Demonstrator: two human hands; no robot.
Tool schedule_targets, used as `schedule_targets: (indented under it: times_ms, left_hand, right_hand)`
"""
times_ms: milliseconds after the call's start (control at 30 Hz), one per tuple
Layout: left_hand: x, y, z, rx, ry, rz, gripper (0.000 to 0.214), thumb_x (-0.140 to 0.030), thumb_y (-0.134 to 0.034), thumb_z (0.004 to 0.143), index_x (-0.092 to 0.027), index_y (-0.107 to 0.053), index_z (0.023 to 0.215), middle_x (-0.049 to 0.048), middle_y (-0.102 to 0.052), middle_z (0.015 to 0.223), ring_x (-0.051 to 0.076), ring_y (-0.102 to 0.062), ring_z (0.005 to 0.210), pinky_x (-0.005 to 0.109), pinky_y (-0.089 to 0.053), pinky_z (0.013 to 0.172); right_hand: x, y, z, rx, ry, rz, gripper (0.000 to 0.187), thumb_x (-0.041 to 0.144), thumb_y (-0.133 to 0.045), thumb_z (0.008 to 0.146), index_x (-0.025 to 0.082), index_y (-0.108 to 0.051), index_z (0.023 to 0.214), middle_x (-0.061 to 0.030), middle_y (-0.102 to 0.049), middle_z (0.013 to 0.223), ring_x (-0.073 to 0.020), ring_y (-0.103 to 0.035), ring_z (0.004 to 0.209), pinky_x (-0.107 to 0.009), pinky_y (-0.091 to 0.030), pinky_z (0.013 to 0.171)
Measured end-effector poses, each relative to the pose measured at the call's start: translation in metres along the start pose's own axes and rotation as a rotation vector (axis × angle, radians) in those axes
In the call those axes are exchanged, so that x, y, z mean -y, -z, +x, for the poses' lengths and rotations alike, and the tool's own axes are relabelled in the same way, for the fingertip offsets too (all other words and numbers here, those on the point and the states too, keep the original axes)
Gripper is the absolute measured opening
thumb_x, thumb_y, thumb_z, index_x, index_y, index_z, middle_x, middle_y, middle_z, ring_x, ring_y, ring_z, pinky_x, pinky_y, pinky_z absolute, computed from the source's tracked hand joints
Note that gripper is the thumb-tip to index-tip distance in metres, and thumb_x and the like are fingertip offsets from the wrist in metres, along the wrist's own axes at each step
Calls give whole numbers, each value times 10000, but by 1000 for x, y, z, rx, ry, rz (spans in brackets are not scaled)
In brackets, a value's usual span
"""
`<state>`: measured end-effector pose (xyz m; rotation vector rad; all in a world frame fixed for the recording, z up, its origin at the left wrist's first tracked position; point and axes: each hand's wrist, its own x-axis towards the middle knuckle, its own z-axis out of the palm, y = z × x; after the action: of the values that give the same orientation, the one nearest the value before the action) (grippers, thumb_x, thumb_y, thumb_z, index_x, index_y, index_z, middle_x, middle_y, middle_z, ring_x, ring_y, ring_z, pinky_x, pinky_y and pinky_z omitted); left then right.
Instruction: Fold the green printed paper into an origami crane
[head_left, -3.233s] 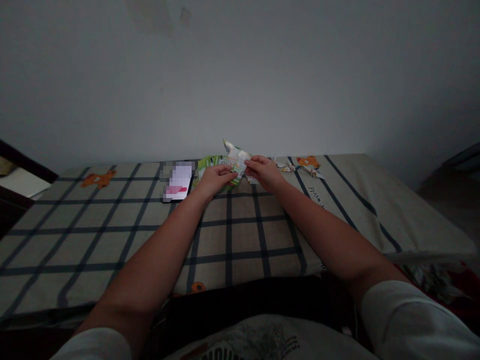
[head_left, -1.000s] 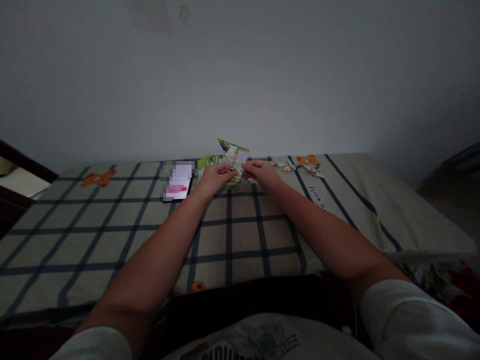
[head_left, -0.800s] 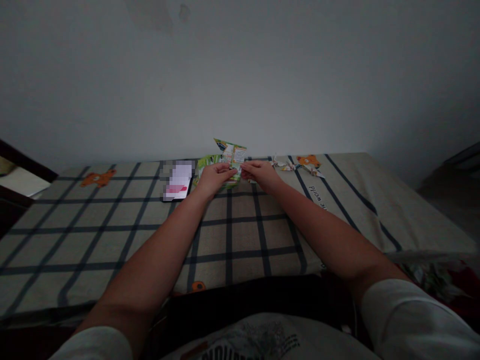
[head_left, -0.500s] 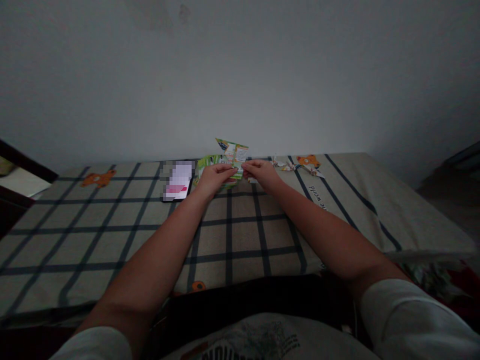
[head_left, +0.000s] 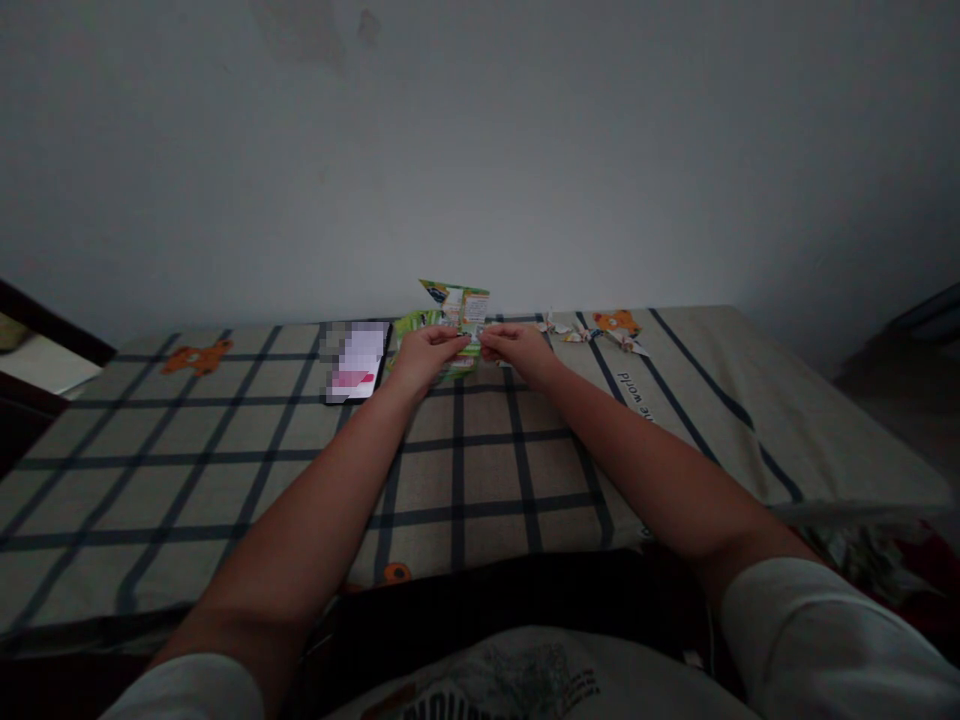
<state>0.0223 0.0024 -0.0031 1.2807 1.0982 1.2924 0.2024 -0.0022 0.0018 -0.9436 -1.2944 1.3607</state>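
Note:
Between my two hands stands a piece of printed green and white packaging (head_left: pixel 474 306), with a pointed flap at its upper left. My left hand (head_left: pixel 429 352) pinches its lower left part between thumb and fingers. On the lower right edge my right hand (head_left: pixel 519 348) has its fingertips pressed together, pinching the same piece. Behind and below my left hand lies a larger green wrapper (head_left: pixel 411 322), partly covered by the hand. To the right of my right hand rest several crumpled printed scraps (head_left: pixel 577 332).
A phone (head_left: pixel 358 355) with a lit, blurred screen lies left of my left hand. Everything rests on a checked cloth (head_left: pixel 262 480) with bear prints. A plain wall (head_left: pixel 480 150) rises directly behind it. Dark wooden bars (head_left: pixel 45 325) stand at far left.
The held packaging has shifted slightly to the left and tilted a little. Both my hands moved slightly left with it and keep their pinch. The phone and scraps have not moved.

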Motion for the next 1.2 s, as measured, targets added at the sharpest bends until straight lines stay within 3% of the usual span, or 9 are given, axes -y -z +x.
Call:
schedule_targets:
  times_ms: [133, 333, 533, 767, 967, 1200]
  left_hand:
    - [0, 0, 0, -17, -11, -10, 417, -405, -883, 529, -144, -715, 807, 32, -721, 797, 142, -641, 688, 278, -524, 708]
    - [0, 1, 1, 54, 37, -37, 405, -370, -885, 519, -137, -682, 781, 42, -715, 797, 149, -647, 697, 296, -534, 732]
    - [-7, -2, -2, -18, 52, -102, 395, -347, -878, 507, -142, -632, 737, 44, -714, 824, 151, -648, 715, 295, -540, 727]
    - [-9, -2, -2, 4, 65, -112, 369, -334, -877, 504, -143, -650, 722, 28, -702, 783, 136, -633, 677, 294, -541, 722]
    - [-9, -1, -7, 157, 83, 55, 314, -361, -865, 548, -145, -706, 710, 34, -693, 725, 127, -600, 627, 264, -499, 650]
    - [-8, -1, -4, 55, -17, 64, 334, -449, -829, 625, -157, -726, 749, 3, -641, 645, 105, -518, 556, 238, -399, 560]
  right_hand:
    - [-3, 0, 0, 36, -27, 17, 316, 392, -849, 598, 165, -733, 784, -9, -708, 714, -116, -633, 657, -273, -532, 707]
    - [-6, 0, 1, 24, 5, -29, 271, 368, -833, 618, 165, -722, 761, 9, -679, 675, -99, -600, 608, -267, -515, 674]
    - [-9, 0, 2, 71, -6, 17, 325, 328, -856, 581, 162, -738, 834, -1, -717, 744, -108, -638, 667, -273, -533, 721]
    - [-7, -3, 2, 66, -13, 47, 368, 427, -857, 583, 169, -741, 819, -6, -723, 762, -119, -655, 701, -277, -547, 751]
    - [-2, 0, 4, -90, 41, 53, 398, 513, -833, 581, 185, -691, 756, 21, -675, 672, -110, -615, 642, -276, -537, 716]
    - [-1, 0, 3, -107, 61, 46, 407, 517, -848, 545, 185, -674, 705, 22, -651, 632, -112, -592, 613, -274, -523, 688]
